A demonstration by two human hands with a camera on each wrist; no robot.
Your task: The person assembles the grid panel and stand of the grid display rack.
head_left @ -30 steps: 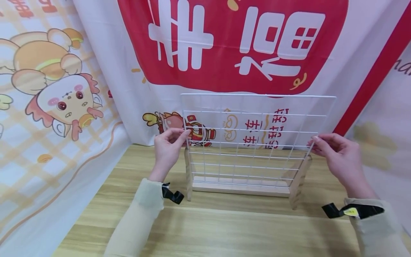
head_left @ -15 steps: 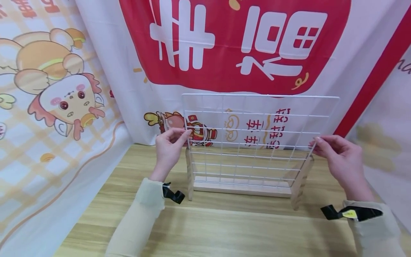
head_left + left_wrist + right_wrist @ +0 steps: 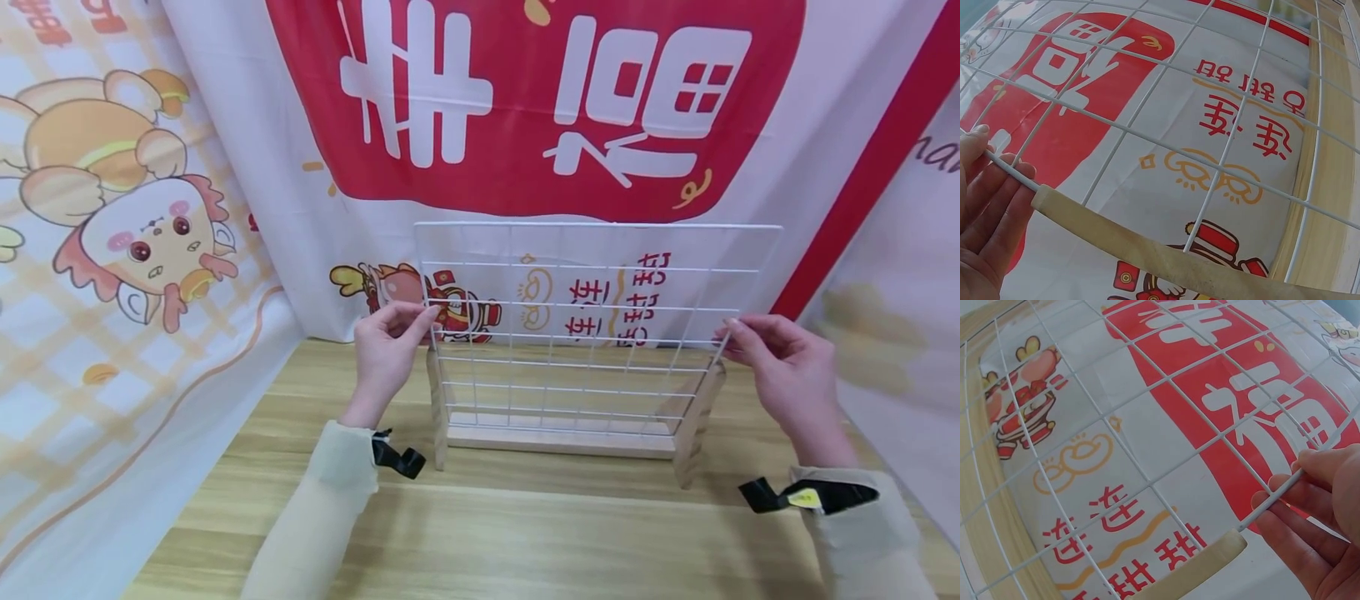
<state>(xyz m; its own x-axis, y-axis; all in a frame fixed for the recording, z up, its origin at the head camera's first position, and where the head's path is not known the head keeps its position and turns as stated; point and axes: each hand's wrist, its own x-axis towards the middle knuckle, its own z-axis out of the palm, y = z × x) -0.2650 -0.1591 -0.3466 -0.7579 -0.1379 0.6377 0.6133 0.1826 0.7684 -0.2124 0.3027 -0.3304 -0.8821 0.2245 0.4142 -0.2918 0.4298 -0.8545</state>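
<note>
A white wire grid panel stands upright in a pale wooden stand with two side legs and a base bar. My left hand pinches the panel's left edge wire between thumb and fingers, just above the left leg. On the opposite edge, my right hand pinches the wire above the right leg. In the left wrist view, the edge wire runs down into the end of the wooden leg. The right wrist view shows the same at the other leg.
The stand rests on a wood-grain table. Behind it hangs a white cloth with a large red printed patch. Another cloth with a cartoon animal hangs at the left. Black straps circle both wrists.
Both hands keep their pinch on the edge wires, and the panel stays in the stand. The head view has shifted slightly.
</note>
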